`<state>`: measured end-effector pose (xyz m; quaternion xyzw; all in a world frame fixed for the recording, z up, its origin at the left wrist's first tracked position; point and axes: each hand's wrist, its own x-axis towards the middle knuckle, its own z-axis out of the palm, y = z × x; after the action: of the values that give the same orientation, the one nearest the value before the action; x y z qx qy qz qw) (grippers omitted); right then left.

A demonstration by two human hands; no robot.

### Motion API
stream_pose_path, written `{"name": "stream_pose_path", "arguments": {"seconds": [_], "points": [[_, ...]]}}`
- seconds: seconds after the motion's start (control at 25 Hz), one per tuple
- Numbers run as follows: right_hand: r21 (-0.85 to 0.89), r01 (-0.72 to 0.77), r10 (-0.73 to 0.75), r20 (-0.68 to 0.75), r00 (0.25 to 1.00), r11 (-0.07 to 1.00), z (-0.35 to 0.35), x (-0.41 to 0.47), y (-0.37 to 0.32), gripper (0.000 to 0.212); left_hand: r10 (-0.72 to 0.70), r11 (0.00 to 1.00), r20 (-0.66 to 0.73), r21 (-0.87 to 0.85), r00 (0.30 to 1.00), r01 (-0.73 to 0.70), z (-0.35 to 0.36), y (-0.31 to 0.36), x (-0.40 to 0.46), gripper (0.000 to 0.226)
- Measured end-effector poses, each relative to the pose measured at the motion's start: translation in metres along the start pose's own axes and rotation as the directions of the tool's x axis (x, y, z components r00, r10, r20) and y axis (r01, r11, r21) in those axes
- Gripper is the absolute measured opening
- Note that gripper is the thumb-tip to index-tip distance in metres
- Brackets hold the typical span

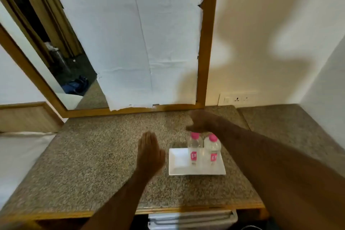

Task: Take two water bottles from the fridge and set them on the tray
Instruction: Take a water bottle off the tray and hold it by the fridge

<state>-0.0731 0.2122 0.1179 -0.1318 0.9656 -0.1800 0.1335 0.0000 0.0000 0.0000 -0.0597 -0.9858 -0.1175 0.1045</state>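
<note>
1. The desk (pixel 93 155) has a speckled granite-like top with a wooden front edge along the near side. A second stone slab (pixel 291 129) adjoins it on the right, running into the corner of the room.
2. Behind the desk a wood-framed mirror (pixel 74 73) leans against the wall, most of its glass covered by white paper (pixel 145 43) with torn edges. A wall socket plate (pixel 237 98) sits low on the cream wall to the right of the frame.
3. A white rectangular tray (pixel 179 166) lies on the right half of the desk. Two water bottles with pink caps stand upright on its back right part, close side by side: the left bottle (pixel 194 147) and the right bottle (pixel 212 148).
4. The left hand (pixel 149 155) hovers flat just left of the tray, fingers (pixel 147 138) straight and pressed together, holding nothing.
5. The right hand (pixel 201 121) is above and behind the bottle caps, blurred; it appears loose and empty, and I cannot tell whether it touches a cap.
6. The left half of the desk is bare stone, as is a strip between the tray and the front edge.
7. Below the front edge the top of a white fridge (pixel 192 218) shows. A bed (pixel 22 155) with white linen touches the desk's left side.
</note>
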Motion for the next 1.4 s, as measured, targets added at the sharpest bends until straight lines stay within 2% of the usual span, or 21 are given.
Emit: {"name": "stream_pose_path", "arguments": {"seconds": [0.04,0.12,0.16,0.24,0.4,0.52,0.6,0.68,0.8,0.96,1.12,1.24,1.4], "points": [[-0.118,-0.055,0.067,0.101,0.993,0.991,0.009,0.000,0.000,0.072,-0.053,0.998,0.061,-0.023,0.997,0.054,0.017,-0.009,-0.014,0.068],[-0.275,-0.073,0.129,0.192,0.973,0.959,0.024,0.004,0.004,0.088,-0.062,0.996,0.202,-0.048,0.977,0.073,0.047,-0.020,-0.045,0.064],[-0.313,-0.073,0.148,0.222,0.964,0.947,0.030,0.004,0.006,0.091,-0.082,0.995,0.290,-0.037,0.953,0.097,0.058,-0.024,-0.065,0.061],[-0.365,-0.043,0.140,0.244,0.960,0.930,0.044,0.008,0.005,0.090,-0.056,0.996,0.336,-0.042,0.940,0.074,0.086,-0.034,-0.086,0.062],[-0.512,0.025,0.068,0.161,0.985,0.858,0.059,0.003,0.005,0.076,0.055,0.998,0.333,0.024,0.941,-0.067,0.114,-0.044,-0.108,0.062],[-0.541,0.063,0.025,0.154,0.988,0.839,0.048,-0.015,-0.015,0.069,0.055,0.998,0.327,-0.002,0.943,-0.057,0.111,-0.043,-0.112,0.068],[-0.549,0.083,-0.046,0.081,0.996,0.832,0.039,-0.039,-0.033,0.063,0.043,0.999,0.317,0.006,0.948,-0.048,0.106,-0.035,-0.122,0.077],[-0.569,0.121,-0.130,0.025,0.991,0.813,0.034,-0.075,-0.041,0.052,0.018,0.998,0.371,0.051,0.928,-0.040,0.107,-0.013,-0.140,0.081],[-0.528,0.135,-0.148,0.018,0.989,0.838,0.040,-0.130,-0.021,0.032,0.058,0.991,0.437,0.082,0.898,-0.103,0.114,0.025,-0.153,0.064],[-0.492,-0.020,0.102,0.140,0.985,0.871,0.061,-0.185,0.067,0.029,0.291,0.934,0.483,0.043,0.826,-0.354,0.132,0.110,-0.139,0.063],[-0.344,-0.182,0.278,0.255,0.926,0.921,0.114,-0.218,0.176,0.029,0.260,0.950,0.434,0.048,0.863,-0.310,0.159,0.182,-0.108,0.061],[-0.135,-0.341,0.365,0.236,0.901,0.930,0.188,-0.239,0.240,0.024,0.334,0.934,0.352,0.005,0.875,-0.358,0.174,0.195,-0.091,0.060],[-0.050,-0.456,0.451,0.278,0.848,0.889,0.309,-0.236,0.305,0.035,0.370,0.927,0.191,-0.023,0.909,-0.373,0.196,0.192,-0.091,0.058]]}}
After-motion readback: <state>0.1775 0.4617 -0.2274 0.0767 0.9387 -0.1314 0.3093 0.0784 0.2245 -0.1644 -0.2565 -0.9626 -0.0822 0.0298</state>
